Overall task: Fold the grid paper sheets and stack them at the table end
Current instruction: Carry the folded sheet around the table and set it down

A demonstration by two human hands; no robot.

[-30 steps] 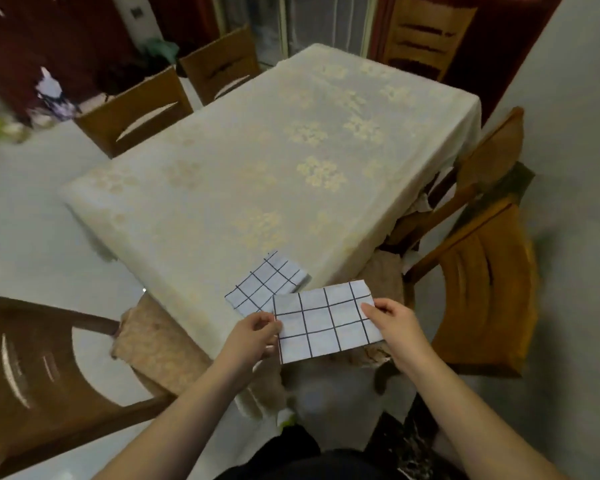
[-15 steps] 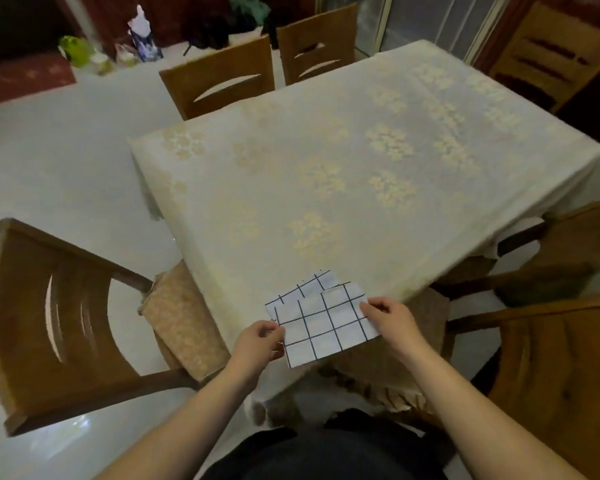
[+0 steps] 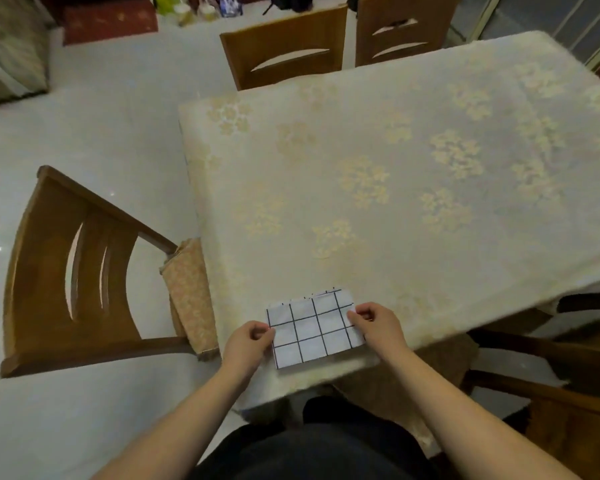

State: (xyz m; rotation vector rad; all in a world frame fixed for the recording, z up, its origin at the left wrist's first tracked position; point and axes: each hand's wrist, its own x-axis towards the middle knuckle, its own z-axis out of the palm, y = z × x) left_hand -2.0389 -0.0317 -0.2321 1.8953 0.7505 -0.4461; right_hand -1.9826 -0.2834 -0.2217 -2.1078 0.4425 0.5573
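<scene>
A folded white sheet of grid paper [image 3: 312, 329] with black lines lies at the near end of the table [image 3: 378, 209]. It almost covers a second folded grid sheet [image 3: 321, 292], of which only a thin strip shows along the far edge. My left hand [image 3: 248, 344] pinches the top sheet's left edge. My right hand [image 3: 374, 323] pinches its right edge. Both hands hold the sheet low over the tablecloth.
The table wears a cream cloth with pale gold flowers. A wooden chair [image 3: 77, 271] with a padded seat stands at the left. Two more chairs [image 3: 288, 46] stand at the far side. Another chair [image 3: 551, 375] is at the right.
Both hands carried the held sheet forward over the table end until it lies nearly square on the other folded sheet. The camera view swung to the left.
</scene>
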